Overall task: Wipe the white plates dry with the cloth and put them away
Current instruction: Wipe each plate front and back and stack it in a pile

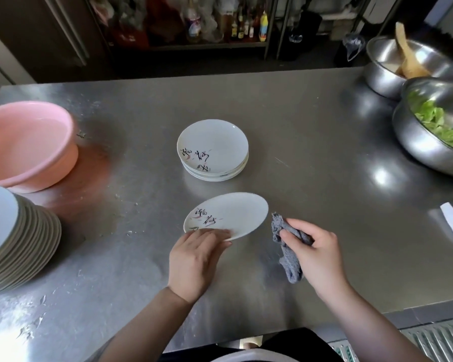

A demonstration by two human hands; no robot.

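While left hand (194, 259) tilts a plate (228, 215), right hand (317, 254) grips cloth (289, 259)

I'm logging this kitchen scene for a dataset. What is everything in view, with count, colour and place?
held plate: one, white with painted marks, tilted above the table, near centre
plate stack: a few, white with painted marks, table centre
cloth: one, grey-blue, in the right hand
tall stack: many plates, white, left edge
basin: one, pink, far left
steel bowls: two, silver, far right; the near one holds greens
table: one, steel
shelf: dark, behind the table, with bottles
left hand: grips the held plate's near rim
right hand: grips the cloth
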